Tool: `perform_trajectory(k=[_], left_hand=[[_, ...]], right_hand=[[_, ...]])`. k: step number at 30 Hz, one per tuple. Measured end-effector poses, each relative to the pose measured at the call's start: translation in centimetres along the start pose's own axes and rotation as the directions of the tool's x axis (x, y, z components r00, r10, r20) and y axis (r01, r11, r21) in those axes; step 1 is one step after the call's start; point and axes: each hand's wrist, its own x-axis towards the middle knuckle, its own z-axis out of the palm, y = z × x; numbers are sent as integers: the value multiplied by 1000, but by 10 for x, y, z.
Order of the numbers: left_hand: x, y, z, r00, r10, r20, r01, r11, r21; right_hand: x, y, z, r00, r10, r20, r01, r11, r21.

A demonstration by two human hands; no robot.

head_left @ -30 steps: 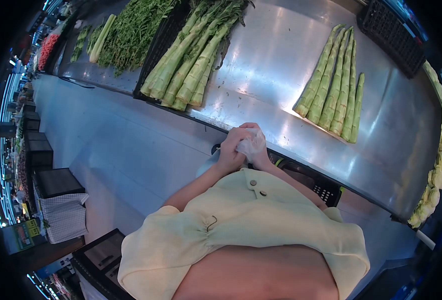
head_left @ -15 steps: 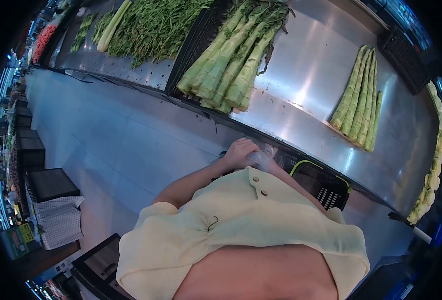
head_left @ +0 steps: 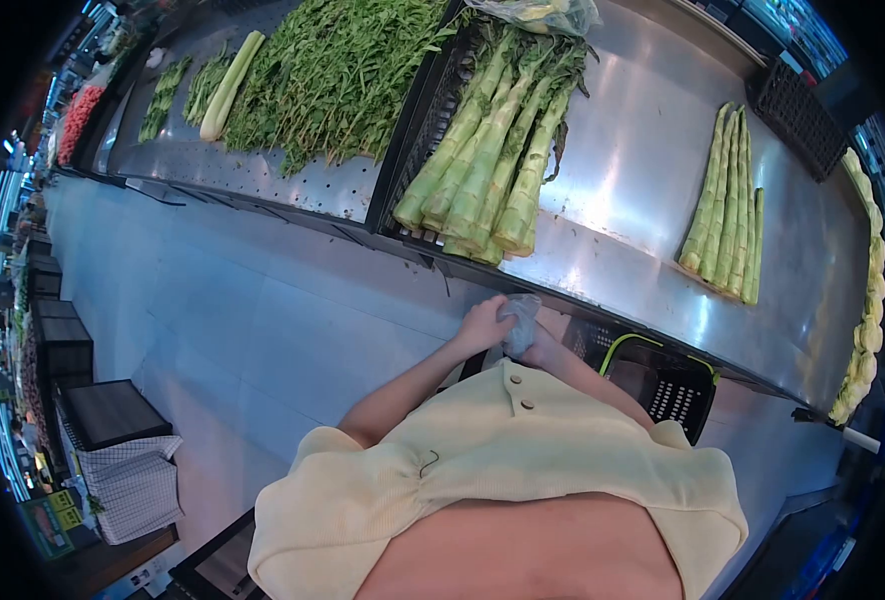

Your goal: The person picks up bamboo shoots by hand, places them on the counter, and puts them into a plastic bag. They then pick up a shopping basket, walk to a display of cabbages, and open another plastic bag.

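Observation:
A crumpled clear plastic bag [head_left: 521, 322] is between my hands in front of my body. My left hand [head_left: 487, 323] has its fingers closed on the bag's left side. On the other side, my right hand [head_left: 540, 347] is against the lower part of the bag, its fingers mostly hidden. Beyond the hands, thick leafy-topped green stalks [head_left: 493, 165] lie at the front of the display. A smaller bundle of trimmed green stalks [head_left: 728, 215] rests farther right on the metal shelf [head_left: 628, 150].
A black shopping basket with a green rim [head_left: 708, 372] is just right of my hands, below the shelf edge. Leafy greens [head_left: 338, 85] and a pale celery-like stalk [head_left: 231, 88] lie at left. A black crate [head_left: 801, 115] stands at the back right. Tiled floor [head_left: 263, 300] extends left.
The view has shifted, so the display sits lower and a bagged item shows behind the leafy stalks. Both hands stay at the plastic bag, which looks more bunched up.

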Motion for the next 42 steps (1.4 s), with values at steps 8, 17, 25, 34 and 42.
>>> perform_trajectory(k=[8,17,25,34,42], left_hand=[[-5,27,-6,947,173,-271,-172,985,28],[-9,40,-55,785,474,-399,-435,880,190],[11,173,-69,617,78,-783,-448,852,-269],[68,185,-101,878,20,-479,-464,286,-838],[77,146,-136,926,217,309,363,-290,-885]], right_hand=[[11,-8,47,982,100,158,-117,988,100],[6,-52,99,873,138,468,14,952,-307],[-79,-102,204,907,-184,379,324,880,-347],[-78,-170,265,220,-737,639,863,-158,-480],[-43,-141,282,97,-308,946,714,-640,-282]])
